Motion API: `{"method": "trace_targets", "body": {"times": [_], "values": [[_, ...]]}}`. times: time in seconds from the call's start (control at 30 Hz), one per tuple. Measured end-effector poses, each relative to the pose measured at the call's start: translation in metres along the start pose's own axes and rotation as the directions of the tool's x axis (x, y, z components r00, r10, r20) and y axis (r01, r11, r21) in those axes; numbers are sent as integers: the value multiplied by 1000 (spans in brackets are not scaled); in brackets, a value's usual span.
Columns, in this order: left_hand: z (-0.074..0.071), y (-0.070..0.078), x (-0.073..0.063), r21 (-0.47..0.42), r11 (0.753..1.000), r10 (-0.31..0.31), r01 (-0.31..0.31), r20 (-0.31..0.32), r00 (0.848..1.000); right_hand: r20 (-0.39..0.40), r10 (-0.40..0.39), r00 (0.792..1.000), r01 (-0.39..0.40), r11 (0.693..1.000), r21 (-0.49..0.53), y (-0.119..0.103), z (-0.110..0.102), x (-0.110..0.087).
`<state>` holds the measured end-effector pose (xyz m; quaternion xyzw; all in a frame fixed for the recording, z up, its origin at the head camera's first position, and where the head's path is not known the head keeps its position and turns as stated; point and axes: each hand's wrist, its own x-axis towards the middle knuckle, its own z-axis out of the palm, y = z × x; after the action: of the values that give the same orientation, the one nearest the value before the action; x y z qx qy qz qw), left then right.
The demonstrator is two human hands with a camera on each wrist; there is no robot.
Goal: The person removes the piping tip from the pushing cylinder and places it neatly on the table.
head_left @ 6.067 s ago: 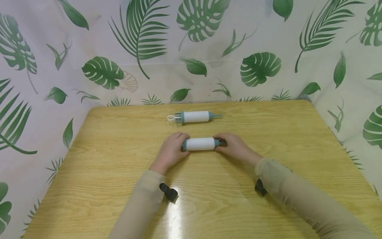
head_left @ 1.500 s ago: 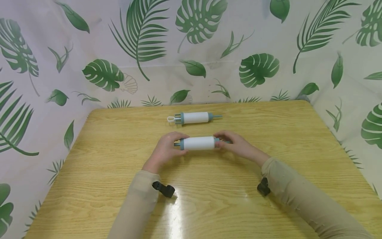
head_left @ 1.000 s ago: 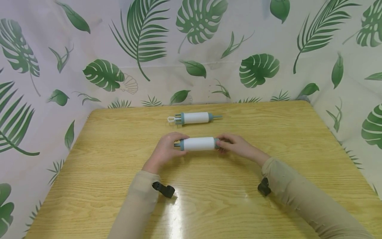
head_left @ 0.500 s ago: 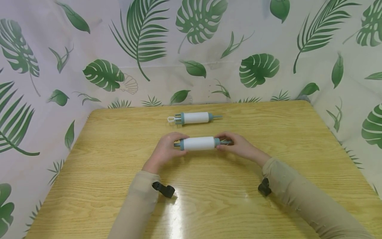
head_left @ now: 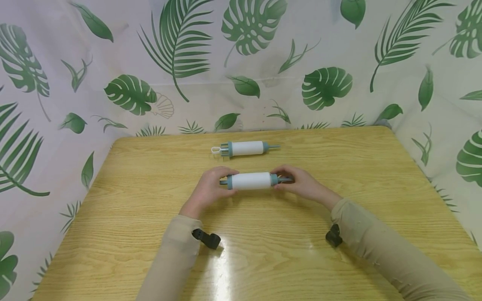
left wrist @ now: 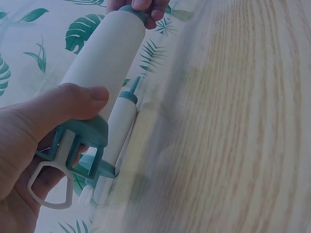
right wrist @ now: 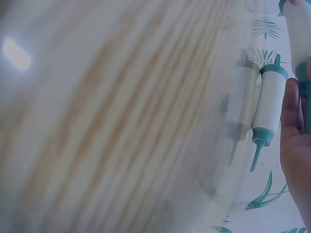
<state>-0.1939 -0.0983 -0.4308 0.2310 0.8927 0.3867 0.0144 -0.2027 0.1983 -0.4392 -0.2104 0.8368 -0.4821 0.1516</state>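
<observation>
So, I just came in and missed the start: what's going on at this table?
A person holds a white-and-teal syringe-like tube between both hands over the wooden table. The left hand grips the end with the white loop handle, and the right hand has its fingers around the teal nozzle end. A second, similar tube lies farther back on the table, with no hand on it.
</observation>
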Motion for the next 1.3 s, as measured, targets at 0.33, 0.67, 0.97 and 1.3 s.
{"method": "trace_targets", "body": {"times": [0.33, 0.67, 0.97, 1.3], "values": [[0, 1, 0, -10, 1000, -13, 13, 9, 1000, -29, -36, 999, 36, 999, -4, 0, 2, 1], [2, -1, 0, -16, 1000, -12, 12, 16, 1000, -57, -70, 996, 70, 998, -3, 1, 4, 2], [1, -1, 0, -3, 1000, -6, 6, 14, 1000, -52, -86, 995, 87, 996, 26, 3, 4, 3], [-1, 0, -2, -12, 999, -32, 33, 21, 999, 5, 6, 1000, -6, 998, -59, 3, 2, 5]]}}
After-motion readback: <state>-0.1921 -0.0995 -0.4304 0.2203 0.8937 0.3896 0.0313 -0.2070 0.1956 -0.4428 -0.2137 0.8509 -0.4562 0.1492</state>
